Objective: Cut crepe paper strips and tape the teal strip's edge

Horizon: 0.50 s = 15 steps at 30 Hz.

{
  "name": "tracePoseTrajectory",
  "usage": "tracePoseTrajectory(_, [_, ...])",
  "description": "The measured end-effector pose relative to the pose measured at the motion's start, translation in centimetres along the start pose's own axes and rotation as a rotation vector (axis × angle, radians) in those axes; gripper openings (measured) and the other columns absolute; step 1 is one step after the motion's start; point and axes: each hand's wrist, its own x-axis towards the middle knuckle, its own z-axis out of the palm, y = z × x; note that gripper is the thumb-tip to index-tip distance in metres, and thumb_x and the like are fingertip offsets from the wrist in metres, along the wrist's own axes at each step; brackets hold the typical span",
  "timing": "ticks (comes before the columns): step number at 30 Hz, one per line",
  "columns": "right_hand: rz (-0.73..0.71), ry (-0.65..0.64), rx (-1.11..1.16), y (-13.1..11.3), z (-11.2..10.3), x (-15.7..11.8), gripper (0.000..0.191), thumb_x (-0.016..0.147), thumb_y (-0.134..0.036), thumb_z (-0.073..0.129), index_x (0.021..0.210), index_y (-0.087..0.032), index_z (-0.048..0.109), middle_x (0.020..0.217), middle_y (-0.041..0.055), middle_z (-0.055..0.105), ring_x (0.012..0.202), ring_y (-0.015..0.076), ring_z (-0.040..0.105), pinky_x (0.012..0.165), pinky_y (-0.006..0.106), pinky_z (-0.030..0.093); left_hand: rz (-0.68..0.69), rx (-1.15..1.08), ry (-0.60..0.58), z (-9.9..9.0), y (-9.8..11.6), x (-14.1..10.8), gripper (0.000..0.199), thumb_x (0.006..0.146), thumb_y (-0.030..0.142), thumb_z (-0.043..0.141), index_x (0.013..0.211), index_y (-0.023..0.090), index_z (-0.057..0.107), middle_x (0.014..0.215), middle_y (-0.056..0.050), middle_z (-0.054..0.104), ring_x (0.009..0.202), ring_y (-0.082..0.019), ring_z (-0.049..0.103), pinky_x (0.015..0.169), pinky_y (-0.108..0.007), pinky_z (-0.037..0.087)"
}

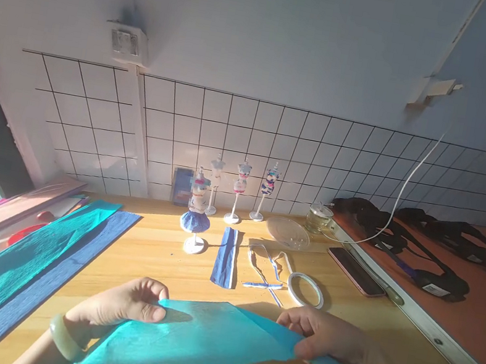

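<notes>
A sheet of turquoise crepe paper (215,340) spans the space between my two hands, above the near part of the wooden table. My left hand (132,303) pinches its upper left edge between thumb and fingers. At the other side, my right hand (323,337) grips the paper's right part, thumb on top. Beyond the paper lies a folded blue crepe strip (225,257) with a white edge. To its right are thin blue and white scraps (263,285) and a roll of double-sided tape (305,290). A small dress form (198,205) wearing a blue skirt stands behind.
Three more small dress forms (241,185) stand by the tiled wall. Turquoise and blue crepe lengths (39,240) lie at left. A clear plastic lid (288,232), a glass jar (318,218) and a phone (356,271) sit back right, beside an orange surface (482,318) with black straps.
</notes>
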Motion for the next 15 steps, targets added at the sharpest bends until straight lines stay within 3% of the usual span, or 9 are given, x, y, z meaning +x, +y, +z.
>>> tracePoseTrajectory(2, [0.001, 0.034, -0.089, -0.1, -0.6, -0.2, 0.054, 0.063, -0.03, 0.072, 0.112, -0.014, 0.057, 0.096, 0.0062, 0.064, 0.084, 0.016, 0.062, 0.072, 0.022, 0.048, -0.006, -0.005, -0.05, -0.9, 0.0, 0.4, 0.039, 0.055, 0.04, 0.077, 0.075, 0.016, 0.054, 0.062, 0.005, 0.05, 0.06, -0.009, 0.043, 0.057, -0.021, 0.033])
tracePoseTrajectory(4, [0.035, 0.085, -0.245, -0.1, -0.6, -0.2, 0.066, 0.065, -0.032, 0.073, 0.124, -0.015, 0.049, 0.115, 0.0104, 0.057, 0.109, 0.0227, 0.053, 0.09, 0.031, 0.042, 0.002, 0.052, -0.087, -1.3, -0.2, 0.9, 0.035, 0.061, 0.041, 0.075, 0.078, 0.015, 0.057, 0.064, 0.005, 0.049, 0.063, -0.01, 0.042, 0.059, -0.021, 0.032])
tracePoseTrajectory(6, [0.098, 0.185, -0.41, -0.2, 0.1, 0.1, 0.073, 0.066, -0.038, 0.071, 0.13, -0.018, 0.043, 0.127, 0.0121, 0.049, 0.119, 0.0263, 0.044, 0.097, 0.036, 0.037, 0.025, 0.118, -0.108, -1.5, -0.7, 1.4, 0.034, 0.064, 0.043, 0.072, 0.077, 0.015, 0.058, 0.066, 0.004, 0.048, 0.064, -0.01, 0.04, 0.06, -0.021, 0.032])
tracePoseTrajectory(11, [0.116, 0.415, -0.627, -0.7, 3.9, 2.7, 0.069, 0.069, -0.04, 0.066, 0.131, -0.024, 0.041, 0.126, 0.009, 0.051, 0.116, 0.0248, 0.047, 0.092, 0.034, 0.041, 0.012, 0.245, -0.146, -2.0, -2.6, 2.1, 0.039, 0.067, 0.05, 0.067, 0.083, 0.015, 0.06, 0.069, 0.002, 0.051, 0.064, -0.011, 0.043, 0.058, -0.022, 0.032])
tracePoseTrajectory(15, [0.045, 0.536, -0.845, -0.8, 6.1, 5.7, 0.04, 0.075, -0.031, 0.056, 0.114, -0.022, 0.054, 0.113, 0.0078, 0.057, 0.103, 0.0235, 0.054, 0.084, 0.035, 0.043, 0.008, 0.238, -0.112, -2.6, -3.7, 1.9, 0.05, 0.065, 0.052, 0.068, 0.099, 0.017, 0.059, 0.076, 0.001, 0.052, 0.072, -0.013, 0.046, 0.068, -0.025, 0.038])
